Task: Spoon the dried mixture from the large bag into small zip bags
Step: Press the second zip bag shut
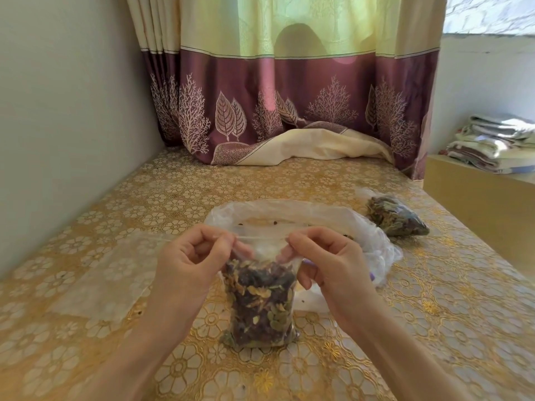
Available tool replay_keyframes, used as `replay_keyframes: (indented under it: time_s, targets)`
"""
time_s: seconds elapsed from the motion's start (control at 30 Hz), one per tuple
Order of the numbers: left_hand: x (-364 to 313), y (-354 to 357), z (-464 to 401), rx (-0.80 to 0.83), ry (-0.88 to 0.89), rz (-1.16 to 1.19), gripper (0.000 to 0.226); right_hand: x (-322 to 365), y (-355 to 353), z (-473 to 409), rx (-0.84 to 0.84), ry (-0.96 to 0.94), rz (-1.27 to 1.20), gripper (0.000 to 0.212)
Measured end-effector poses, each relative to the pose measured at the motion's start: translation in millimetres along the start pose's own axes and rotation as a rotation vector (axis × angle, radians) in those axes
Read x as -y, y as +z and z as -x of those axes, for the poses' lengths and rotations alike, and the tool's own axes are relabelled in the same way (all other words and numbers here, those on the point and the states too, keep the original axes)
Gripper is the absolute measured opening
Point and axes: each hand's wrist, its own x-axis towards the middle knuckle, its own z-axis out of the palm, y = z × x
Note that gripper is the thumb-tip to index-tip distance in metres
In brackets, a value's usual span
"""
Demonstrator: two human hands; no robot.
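A small clear zip bag [260,302] full of dried mixture stands upright on the table in front of me. My left hand [191,261] pinches the left end of its top strip. My right hand [324,261] pinches the right end, and something purple shows under its fingers. Right behind lies the large clear bag [289,212], crumpled and open, with only a few crumbs visible inside. Another filled small bag [396,218] lies on its side at the right.
The table [434,314] carries a gold floral cover. Flat clear plastic [110,273], possibly spare bags, lies at the left. A wall runs along the left, a purple and yellow curtain [289,96] hangs behind. Folded cloths [495,143] sit on a ledge at the right.
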Motion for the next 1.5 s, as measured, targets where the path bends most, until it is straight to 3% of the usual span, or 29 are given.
replay_keyframes:
  time_s: [0.27, 0.57, 0.7, 1.13, 1.3, 1.5]
  targets:
    - [-5.6, 1.2, 1.1, 0.059, -0.012, -0.033, 0.030, 0.4, 2.1, 1.9, 0.057, -0.080, 0.131, 0.010]
    - [-6.9, -0.3, 0.9, 0.053, -0.010, -0.041, 0.023, 1.7, 4.5, 3.6, 0.057, -0.108, 0.142, 0.014]
    - [-8.1, -0.6, 1.3, 0.094, 0.026, -0.061, 0.008, 2.0, 3.5, 3.0, 0.090, -0.163, 0.201, 0.015]
    - [-6.1, 1.1, 2.5, 0.043, 0.070, -0.169, 0.021, -0.2, 3.7, 1.8, 0.129, -0.229, 0.277, 0.020]
    - [-8.2, 1.3, 1.9, 0.148, 0.126, -0.216, 0.020, 1.5, 5.1, 2.9, 0.147, -0.241, 0.307, 0.019]
    - [-6.4, 3.6, 1.5, 0.135, 0.162, -0.254, 0.018, 0.9, 8.3, 2.9, 0.131, -0.274, 0.380, 0.020]
